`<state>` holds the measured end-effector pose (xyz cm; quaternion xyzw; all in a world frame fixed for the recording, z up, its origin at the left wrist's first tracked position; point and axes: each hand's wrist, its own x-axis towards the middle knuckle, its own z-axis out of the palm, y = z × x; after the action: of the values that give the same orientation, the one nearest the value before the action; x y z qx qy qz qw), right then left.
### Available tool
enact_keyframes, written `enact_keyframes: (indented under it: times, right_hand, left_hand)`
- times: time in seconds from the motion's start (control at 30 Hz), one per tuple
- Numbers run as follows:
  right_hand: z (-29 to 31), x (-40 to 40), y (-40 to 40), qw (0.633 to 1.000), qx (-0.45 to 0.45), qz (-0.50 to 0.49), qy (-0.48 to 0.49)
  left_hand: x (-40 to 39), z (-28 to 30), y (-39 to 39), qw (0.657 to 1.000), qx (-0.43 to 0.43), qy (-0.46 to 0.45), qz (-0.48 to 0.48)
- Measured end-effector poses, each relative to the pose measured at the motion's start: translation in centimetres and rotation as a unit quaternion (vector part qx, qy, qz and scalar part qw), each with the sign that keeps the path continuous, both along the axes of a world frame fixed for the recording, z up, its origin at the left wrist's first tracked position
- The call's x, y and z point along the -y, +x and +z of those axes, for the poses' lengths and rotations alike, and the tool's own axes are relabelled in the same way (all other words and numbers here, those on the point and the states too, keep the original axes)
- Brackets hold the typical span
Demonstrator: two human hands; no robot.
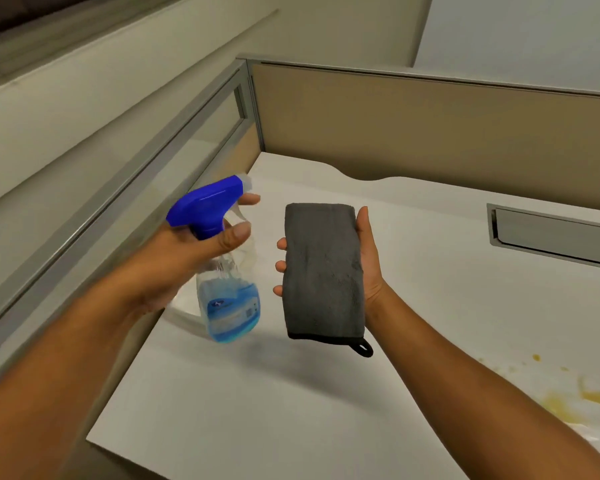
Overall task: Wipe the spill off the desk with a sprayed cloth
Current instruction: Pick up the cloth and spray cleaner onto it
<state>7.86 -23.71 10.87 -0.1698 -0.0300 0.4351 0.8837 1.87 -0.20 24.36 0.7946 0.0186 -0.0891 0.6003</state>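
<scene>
My left hand [174, 261] grips a clear spray bottle [231, 303] with a blue trigger head and a little blue liquid, held above the white desk [291, 410]. Its nozzle points right, toward a folded grey cloth [323, 271]. My right hand [368, 265] holds that cloth upright from behind, with fingertips wrapped round its left edge and a black loop hanging at its lower corner. A yellow-orange spill [582, 396] stains the desk at the far right, below my right forearm.
Tan cubicle partitions [430, 126] with grey metal frames close the desk at the back and left. A grey cable slot [555, 233] is set into the desk at the back right. The desk's front-left edge drops off near the bottom of the view.
</scene>
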Motion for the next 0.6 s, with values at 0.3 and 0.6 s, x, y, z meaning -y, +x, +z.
enact_keyframes:
  times: [0.3, 0.6]
  right_hand:
    - [-0.1, 2.3, 0.6, 0.989, 0.011, -0.100, -0.107]
    - [0.0, 3.0, 0.8, 0.971, -0.009, -0.178, -0.160]
  left_hand:
    - [6.4, -2.4, -0.9, 0.984, 0.045, 0.172, -0.023]
    - [9.6, -2.7, -0.6, 0.937, 0.046, 0.345, 0.007]
